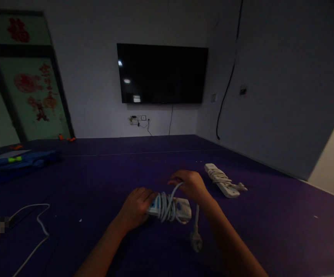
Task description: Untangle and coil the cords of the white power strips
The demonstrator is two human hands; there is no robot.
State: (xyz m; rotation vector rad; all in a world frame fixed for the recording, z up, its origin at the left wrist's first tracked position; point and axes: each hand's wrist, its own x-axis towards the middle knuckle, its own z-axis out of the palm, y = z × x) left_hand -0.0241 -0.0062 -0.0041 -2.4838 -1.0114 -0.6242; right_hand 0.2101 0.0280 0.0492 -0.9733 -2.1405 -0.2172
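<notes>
My left hand (136, 207) is closed around the left end of a white power strip (181, 209), holding it just above the dark purple floor mat (97, 181). A white cord (165, 206) is coiled several times round the strip's middle. My right hand (190, 184) pinches a loop of that cord above the strip. The cord's free end hangs down to a plug (196, 241) near the mat. A second white power strip (221, 181), with its own cord wrapped round it, lies on the mat just right of my right hand.
A loose white cable (38, 219) snakes over the mat at the lower left. Blue fabric (14, 163) lies at the far left. A black wall-mounted television (162, 73) hangs above wall sockets (139, 119), and a black cable (227, 84) runs down the right wall.
</notes>
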